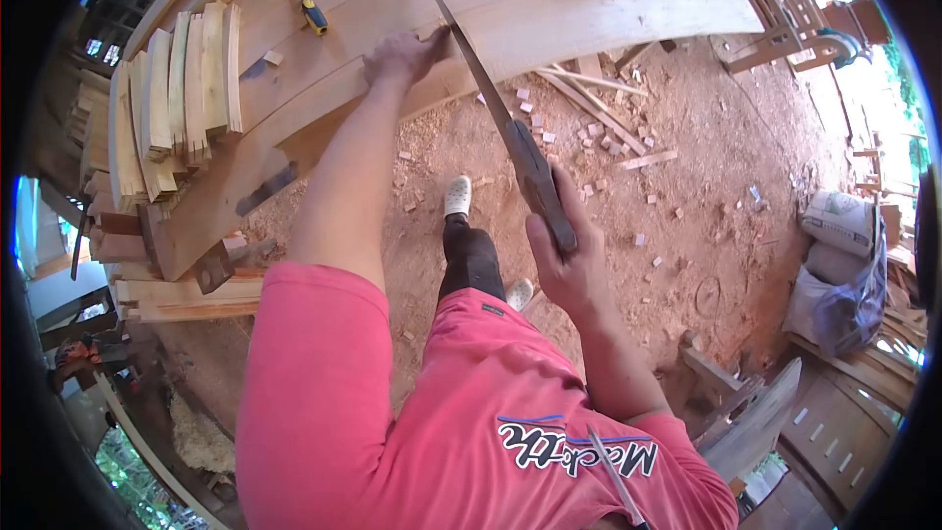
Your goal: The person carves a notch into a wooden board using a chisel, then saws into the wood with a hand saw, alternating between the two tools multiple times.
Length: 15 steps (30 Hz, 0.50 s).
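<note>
My right hand (569, 260) is closed around the dark handle of a handsaw (496, 98). The saw's long blade points up and away, its middle passing close beside the fingers of my left hand (404, 56). That left hand is at the near edge of a wide wooden board (549, 5), with its fingers bent over a piece of wood (446, 67) by the blade. How far the fingers wrap under the wood is hidden. Farther back on the board lies a yellow-and-black tool (312, 15), perhaps a chisel.
Curved wooden slats (191, 79) are stacked at the left. Sawdust, small offcuts (608, 142) and loose strips (599, 113) litter the ground beyond the board. White-and-blue sacks (839, 265) stand at the right. A pointed tool (613, 476) shows near my shirt.
</note>
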Motion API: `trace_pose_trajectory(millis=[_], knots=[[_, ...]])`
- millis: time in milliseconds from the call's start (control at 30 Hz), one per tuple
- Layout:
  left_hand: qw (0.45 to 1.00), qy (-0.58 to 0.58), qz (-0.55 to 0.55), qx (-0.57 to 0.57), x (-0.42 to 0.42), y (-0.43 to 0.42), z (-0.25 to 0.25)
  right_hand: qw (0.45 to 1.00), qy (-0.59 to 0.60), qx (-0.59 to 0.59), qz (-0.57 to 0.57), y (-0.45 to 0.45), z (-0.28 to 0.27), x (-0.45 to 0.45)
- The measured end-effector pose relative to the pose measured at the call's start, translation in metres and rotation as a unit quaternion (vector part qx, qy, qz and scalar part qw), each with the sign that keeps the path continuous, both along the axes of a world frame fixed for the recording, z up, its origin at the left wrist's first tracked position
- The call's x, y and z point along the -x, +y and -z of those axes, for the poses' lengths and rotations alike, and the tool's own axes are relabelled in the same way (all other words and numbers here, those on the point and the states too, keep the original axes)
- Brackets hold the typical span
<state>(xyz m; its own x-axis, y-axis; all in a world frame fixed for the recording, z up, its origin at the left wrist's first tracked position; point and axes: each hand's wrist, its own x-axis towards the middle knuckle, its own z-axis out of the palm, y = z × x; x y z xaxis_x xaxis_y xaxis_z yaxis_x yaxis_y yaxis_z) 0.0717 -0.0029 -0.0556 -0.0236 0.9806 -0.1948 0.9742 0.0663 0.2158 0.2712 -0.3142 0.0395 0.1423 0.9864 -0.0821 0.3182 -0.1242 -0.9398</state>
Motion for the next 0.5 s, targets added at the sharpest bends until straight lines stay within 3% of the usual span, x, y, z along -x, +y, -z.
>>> trace_pose_trajectory(millis=[67, 267, 500], knots=[[1.000, 0.005, -0.011, 0.001, 0.002, 0.005, 0.005, 0.999, -0.027, -0.042, -0.004, -0.005, 0.004, 0.002], [0.999, -0.007, -0.032, -0.004, -0.004, -0.004, -0.010, 0.999, 0.031, -0.012, 0.026, -0.038, -0.002, 0.001], [0.999, 0.007, -0.029, -0.027, -0.003, 0.001, -0.006, 0.999, -0.015, -0.034, 0.018, -0.004, 0.000, 0.009]])
